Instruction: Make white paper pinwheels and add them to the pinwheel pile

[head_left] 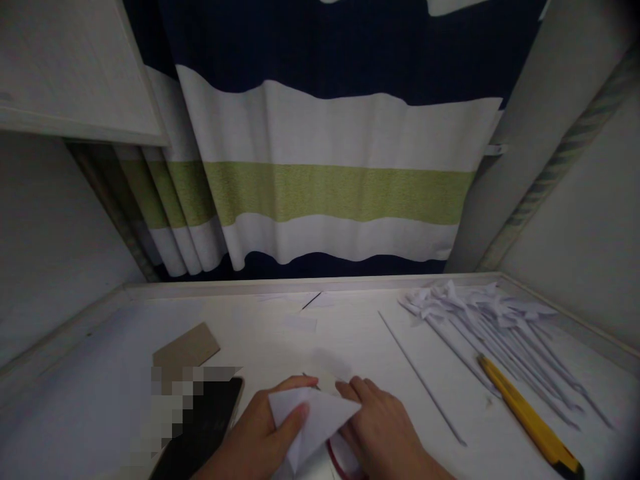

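My left hand (267, 423) grips a white folded sheet of paper (323, 420), its thumb pressed flat on the front and its fingers behind. The sheet has a triangular shape with a crease down the left part. At the sheet's right corner, my right hand (377, 423) is closed with curled fingers; its thumb is hidden. Below the sheet, beside the right palm, a red curved piece (337, 460) shows, mostly covered. A thin dark tip (311, 381) pokes out above the sheet near the left index finger; what it belongs to is hidden.
At right lie several white paper flowers on rolled stems (495, 313), a loose thin stick (423, 378) and a yellow utility knife (530, 417). A cardboard piece (187, 348) and black phone (203, 417) lie left. Behind are a paper scrap (301, 324), a thin dark stick (312, 301) and a striped curtain (340, 193).
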